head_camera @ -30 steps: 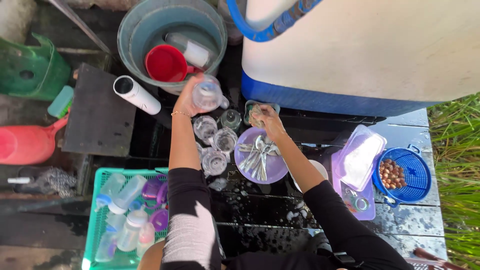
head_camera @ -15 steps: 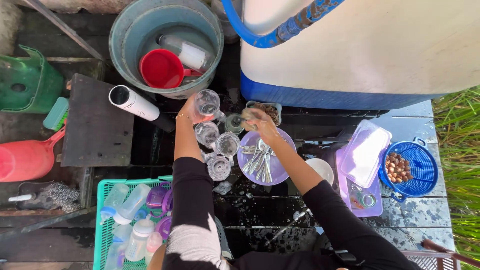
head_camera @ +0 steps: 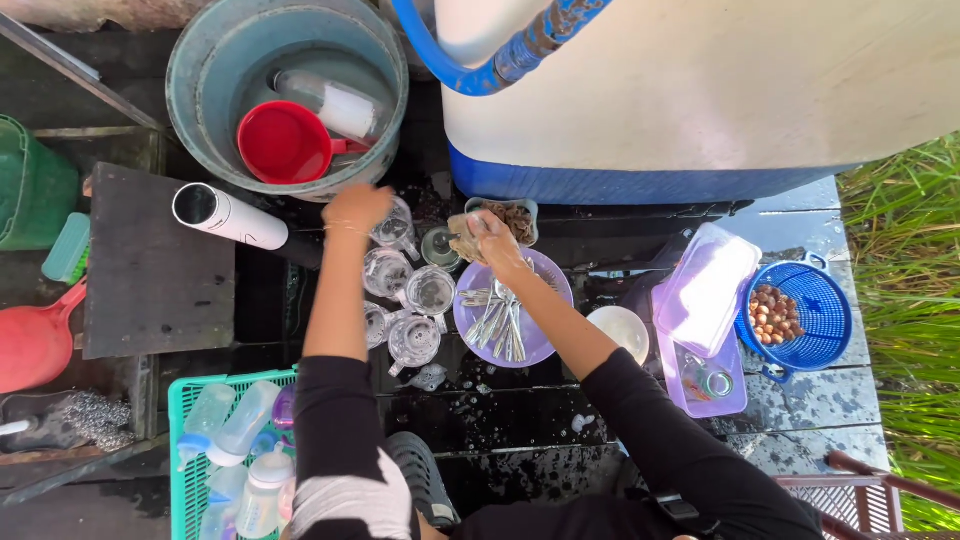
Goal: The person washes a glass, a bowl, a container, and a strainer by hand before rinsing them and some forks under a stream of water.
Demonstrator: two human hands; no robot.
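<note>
My left hand grips a clear glass mug and holds it low, just above the wet dark boards, beside several other clear glass mugs. My right hand is closed on a scrubbing sponge, next to a small glass and a small dish of scraps. Just below my right hand lies a purple plate with several metal spoons on it.
A grey basin holds a red dipper and a bottle. A white tube bottle lies on a dark board. A green basket holds baby bottles. Right: white bowl, purple lidded box, blue basket of nuts. A big white tank stands behind.
My left hand brought the glass mug down from beside the basin to the group of mugs. My right hand stayed near the small dish. The view shifted right.
</note>
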